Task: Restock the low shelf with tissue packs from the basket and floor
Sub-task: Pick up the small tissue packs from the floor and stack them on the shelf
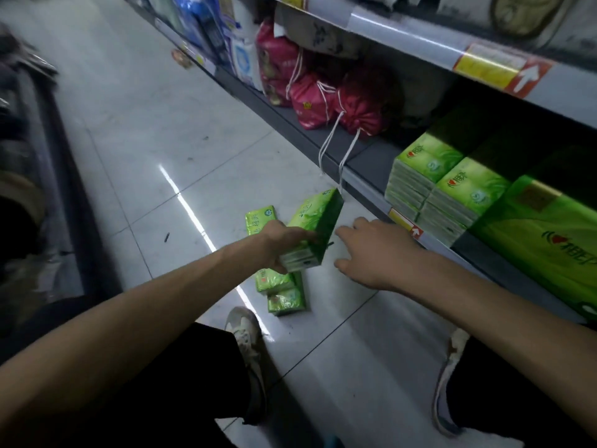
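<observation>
Head: tissue pack (315,226) apparently clasped in left hand (280,242).

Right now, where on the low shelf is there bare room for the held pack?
The bare strip of low shelf between the red drawstring bags and the stacked green packs. Right of those it is crowded.

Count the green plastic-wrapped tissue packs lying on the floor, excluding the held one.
3. The far pack lies beyond the left hand; the second pack and third pack lie close together nearer the person. The held green pack may hide others.
</observation>
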The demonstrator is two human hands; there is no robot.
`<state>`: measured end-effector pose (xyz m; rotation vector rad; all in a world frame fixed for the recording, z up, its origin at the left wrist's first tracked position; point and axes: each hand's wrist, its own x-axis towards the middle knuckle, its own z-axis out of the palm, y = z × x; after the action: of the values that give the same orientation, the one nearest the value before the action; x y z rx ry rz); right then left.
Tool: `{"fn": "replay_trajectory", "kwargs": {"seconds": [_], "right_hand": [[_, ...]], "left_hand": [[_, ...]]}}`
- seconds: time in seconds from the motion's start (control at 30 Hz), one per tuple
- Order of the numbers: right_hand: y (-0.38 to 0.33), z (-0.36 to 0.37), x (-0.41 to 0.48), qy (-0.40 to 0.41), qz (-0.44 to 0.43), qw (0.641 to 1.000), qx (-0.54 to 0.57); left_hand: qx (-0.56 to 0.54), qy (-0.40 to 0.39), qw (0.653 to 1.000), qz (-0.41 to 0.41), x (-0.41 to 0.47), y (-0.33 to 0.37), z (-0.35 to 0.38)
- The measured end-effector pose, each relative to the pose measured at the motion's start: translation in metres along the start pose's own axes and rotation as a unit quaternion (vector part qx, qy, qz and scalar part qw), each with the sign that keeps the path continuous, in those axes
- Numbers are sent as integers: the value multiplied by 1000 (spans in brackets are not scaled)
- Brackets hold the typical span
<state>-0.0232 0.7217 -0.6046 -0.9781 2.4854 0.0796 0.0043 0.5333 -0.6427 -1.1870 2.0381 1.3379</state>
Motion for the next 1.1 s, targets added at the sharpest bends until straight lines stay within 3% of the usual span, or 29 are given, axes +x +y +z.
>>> {"fn": "replay_trajectory", "kwargs": {"seconds": [0.17, 0.37, 0.43, 0.57, 0.7, 0.83, 0.93, 1.1], "right_hand": [[8, -16, -5, 31, 76, 990, 117], [14, -11, -2, 14, 146, 949, 278], [14, -6, 1, 0, 163, 914, 371], [14, 3, 8, -32, 176, 777, 603], [15, 7, 20, 24, 150, 689, 708], [15, 4, 28, 110, 166, 627, 753], [20, 5, 30, 113, 165, 593, 780], [33, 5, 29, 107, 120, 557, 815]], "left_hand": [[-37, 23, 997, 62, -44, 5, -30], [-129, -23, 991, 43, -61, 2, -20], [-139, -29, 989, 52, -62, 0, -20], [-134, -39, 985, 99, -64, -6, -16], [-140, -42, 978, 149, -66, -5, -5], [-113, -46, 974, 193, -66, -5, 7], [-106, -51, 969, 219, -65, -10, 9], [-175, -78, 968, 164, -52, -13, -4]]}}
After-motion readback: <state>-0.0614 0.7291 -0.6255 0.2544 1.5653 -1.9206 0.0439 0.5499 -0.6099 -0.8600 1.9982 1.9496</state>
